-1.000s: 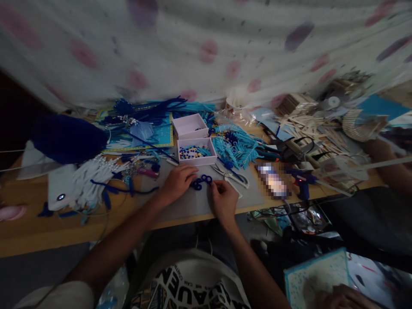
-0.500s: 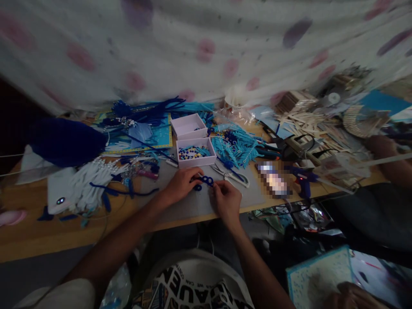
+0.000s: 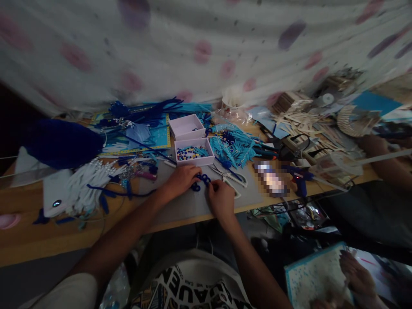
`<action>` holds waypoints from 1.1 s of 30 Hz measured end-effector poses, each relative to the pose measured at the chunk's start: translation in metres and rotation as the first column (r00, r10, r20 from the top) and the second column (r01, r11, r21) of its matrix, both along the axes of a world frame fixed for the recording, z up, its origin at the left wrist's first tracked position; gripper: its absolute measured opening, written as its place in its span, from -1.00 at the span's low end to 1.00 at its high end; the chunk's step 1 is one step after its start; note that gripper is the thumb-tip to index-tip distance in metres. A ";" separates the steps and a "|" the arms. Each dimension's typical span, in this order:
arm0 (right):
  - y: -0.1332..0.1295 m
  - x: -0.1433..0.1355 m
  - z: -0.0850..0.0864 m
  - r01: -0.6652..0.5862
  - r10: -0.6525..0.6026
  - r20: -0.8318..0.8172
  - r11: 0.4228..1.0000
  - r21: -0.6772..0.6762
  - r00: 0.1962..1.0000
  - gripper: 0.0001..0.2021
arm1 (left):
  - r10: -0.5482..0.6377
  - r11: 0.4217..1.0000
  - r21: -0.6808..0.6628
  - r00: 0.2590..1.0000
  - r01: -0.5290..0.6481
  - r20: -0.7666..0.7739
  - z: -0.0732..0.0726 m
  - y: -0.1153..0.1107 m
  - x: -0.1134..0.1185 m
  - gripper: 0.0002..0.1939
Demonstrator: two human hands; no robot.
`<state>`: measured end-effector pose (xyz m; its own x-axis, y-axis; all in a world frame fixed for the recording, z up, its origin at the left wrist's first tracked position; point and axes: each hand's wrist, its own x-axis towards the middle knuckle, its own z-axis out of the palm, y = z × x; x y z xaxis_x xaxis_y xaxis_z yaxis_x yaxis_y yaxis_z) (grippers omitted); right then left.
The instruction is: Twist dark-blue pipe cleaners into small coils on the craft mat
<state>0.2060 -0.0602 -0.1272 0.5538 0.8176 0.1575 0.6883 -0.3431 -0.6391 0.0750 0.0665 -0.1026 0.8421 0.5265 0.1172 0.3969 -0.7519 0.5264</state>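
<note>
A dark blue looped piece (image 3: 204, 178) is between my two hands, low over the grey mat (image 3: 180, 206). My left hand (image 3: 183, 178) has its fingers closed on the piece's left part. The fingertips of my right hand (image 3: 221, 196) are pinched together at its right end. Just behind my hands, a white box (image 3: 195, 159) holds beads and light blue bits, with a second white box (image 3: 186, 126) behind it. White-handled scissors (image 3: 236, 177) lie to the right of the boxes, partly behind my right hand.
Light blue fuzzy strips (image 3: 233, 146) are heaped right of the boxes. Further right are a phone (image 3: 272, 178), a glue gun (image 3: 300, 178) and wooden sticks (image 3: 305, 124). White beaded stems (image 3: 90, 184) and a dark blue bundle (image 3: 62, 143) lie left. Other people's hands show at right.
The view has shifted slightly. My right hand has turned a little, and more loops of the blue piece show between my hands. Another person's hand at the lower right has moved up.
</note>
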 end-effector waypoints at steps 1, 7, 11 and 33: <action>-0.001 -0.001 0.001 -0.011 0.011 0.026 1.000 -0.021 1.000 -0.81 | 0.006 1.000 -0.011 1.000 -0.006 0.014 0.000 0.000 -0.001 -0.84; -0.020 -0.005 0.013 -0.063 0.069 0.130 0.997 -0.045 0.989 -0.80 | 0.046 0.999 0.025 0.998 -0.047 0.049 0.007 -0.003 -0.012 -0.79; -0.031 -0.007 0.015 -0.091 0.084 0.216 0.996 0.025 0.973 -0.77 | 0.150 0.982 0.104 0.986 -0.158 0.077 0.014 -0.022 -0.026 -0.78; -0.021 0.069 0.041 -0.096 0.081 0.348 0.995 0.025 0.934 -0.69 | 0.121 0.962 0.213 0.964 -0.172 0.236 -0.015 -0.092 -0.048 -0.60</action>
<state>0.2750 -0.0810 -0.0860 0.3846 0.8497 0.3608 0.8958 -0.2491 -0.3682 0.0275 -0.0259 -0.1172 0.6977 0.5790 0.4218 0.4065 -0.8049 0.4324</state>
